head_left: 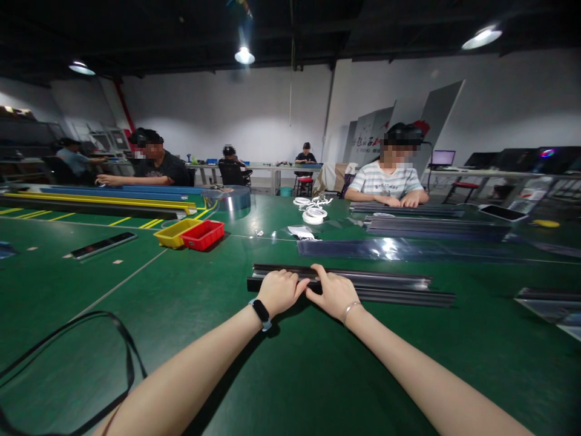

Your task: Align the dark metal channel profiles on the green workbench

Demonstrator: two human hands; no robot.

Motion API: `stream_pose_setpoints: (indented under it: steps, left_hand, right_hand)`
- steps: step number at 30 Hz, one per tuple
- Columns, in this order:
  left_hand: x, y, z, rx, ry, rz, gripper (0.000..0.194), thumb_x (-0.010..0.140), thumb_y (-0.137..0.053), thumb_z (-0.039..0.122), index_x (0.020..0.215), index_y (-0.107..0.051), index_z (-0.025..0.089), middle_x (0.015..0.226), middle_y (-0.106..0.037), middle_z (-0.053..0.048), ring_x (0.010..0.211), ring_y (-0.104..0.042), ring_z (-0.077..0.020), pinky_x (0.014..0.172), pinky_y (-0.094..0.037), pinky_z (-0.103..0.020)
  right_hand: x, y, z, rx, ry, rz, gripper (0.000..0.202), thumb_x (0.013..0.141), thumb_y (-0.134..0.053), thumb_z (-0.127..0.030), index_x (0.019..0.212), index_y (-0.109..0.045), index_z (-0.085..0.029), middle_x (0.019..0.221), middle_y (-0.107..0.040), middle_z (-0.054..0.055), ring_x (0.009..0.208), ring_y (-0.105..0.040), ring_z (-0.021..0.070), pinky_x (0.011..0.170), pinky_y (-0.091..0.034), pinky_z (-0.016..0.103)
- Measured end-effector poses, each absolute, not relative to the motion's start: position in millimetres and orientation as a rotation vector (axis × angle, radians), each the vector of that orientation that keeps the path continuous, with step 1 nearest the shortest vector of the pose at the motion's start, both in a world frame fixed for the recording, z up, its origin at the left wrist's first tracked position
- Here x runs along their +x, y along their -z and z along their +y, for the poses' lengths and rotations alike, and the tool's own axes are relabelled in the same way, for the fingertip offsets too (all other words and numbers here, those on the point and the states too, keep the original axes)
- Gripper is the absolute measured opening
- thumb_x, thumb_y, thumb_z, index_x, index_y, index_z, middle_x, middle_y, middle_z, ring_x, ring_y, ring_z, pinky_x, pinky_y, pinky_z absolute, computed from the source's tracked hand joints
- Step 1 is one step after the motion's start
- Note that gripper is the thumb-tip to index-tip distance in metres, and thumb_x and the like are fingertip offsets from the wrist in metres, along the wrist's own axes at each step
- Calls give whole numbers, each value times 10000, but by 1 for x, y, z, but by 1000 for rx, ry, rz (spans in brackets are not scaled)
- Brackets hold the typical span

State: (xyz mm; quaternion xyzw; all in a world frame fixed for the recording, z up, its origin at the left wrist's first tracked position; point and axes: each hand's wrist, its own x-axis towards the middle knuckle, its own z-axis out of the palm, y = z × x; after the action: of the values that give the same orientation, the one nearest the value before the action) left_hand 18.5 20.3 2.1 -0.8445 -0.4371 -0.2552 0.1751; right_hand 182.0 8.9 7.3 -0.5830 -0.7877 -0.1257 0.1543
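Note:
A long black channel profile [390,281] with a shiny inner face lies crosswise on the green table in front of me. A black rail runs along its near side; whether it is a separate piece I cannot tell. My left hand [278,292] is closed over the left part, its fingers curled over the top. Just to the right, my right hand [333,293] grips the same profile, with thumb and forefinger parted toward the left hand. The two thumbs nearly meet. What lies under both palms is hidden.
Behind the profile lies a clear plastic strip [408,249], with more dark profiles [436,227] near a co-worker [385,175]. Yellow [170,235] and red [204,235] bins stand left of centre. A phone [104,245] and a black cable [122,330] lie at left.

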Motion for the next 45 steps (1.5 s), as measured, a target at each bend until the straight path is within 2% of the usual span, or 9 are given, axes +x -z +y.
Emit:
stream_pose_setpoints:
  steps: [16, 24, 34, 41, 45]
  left_hand:
    - [17, -2, 21, -2372, 722, -1234, 442, 870, -261, 404, 679, -558, 138, 654, -600, -78, 652, -553, -170, 609, -394, -286]
    - [21, -7, 16, -2460, 714, -1070, 329, 873, -277, 369, 829, -530, 163, 716, -576, -51, 716, -532, -171, 647, -394, -298]
    - [23, 0, 23, -2468, 651, -1128, 376, 873, -254, 407, 828, -525, 151, 711, -586, -64, 700, -541, -177, 629, -396, -300]
    - [21, -6, 18, -2470, 715, -1113, 318, 873, -268, 369, 837, -502, 157, 717, -580, -48, 701, -531, -172, 634, -391, -299]
    - [21, -9, 16, -2482, 721, -1114, 307, 869, -276, 378, 886, -488, 157, 724, -576, -47, 712, -527, -175, 633, -399, -299]
  right_hand:
    - [183, -8, 10, -1575, 291, -2299, 505, 758, -383, -493, 1140, -370, -164, 806, -593, 75, 781, -556, 179, 690, -367, 266]
    - [179, -8, 10, -1435, 252, -2404, 463, 745, -441, -410, 1135, -376, -168, 870, -582, 69, 832, -540, 178, 751, -358, 272]
    - [179, -10, 15, -1513, 187, -2442, 513, 726, -461, -416, 1170, -332, -192, 887, -582, 69, 844, -543, 185, 687, -372, 260]
    - [179, -8, 12, -1474, 147, -2334, 569, 732, -443, -423, 1220, -275, -183, 903, -570, 69, 846, -542, 182, 703, -378, 263]
    - [178, -9, 11, -1472, 150, -2363, 526, 732, -444, -411, 1184, -317, -175, 876, -575, 72, 846, -542, 188, 690, -375, 263]
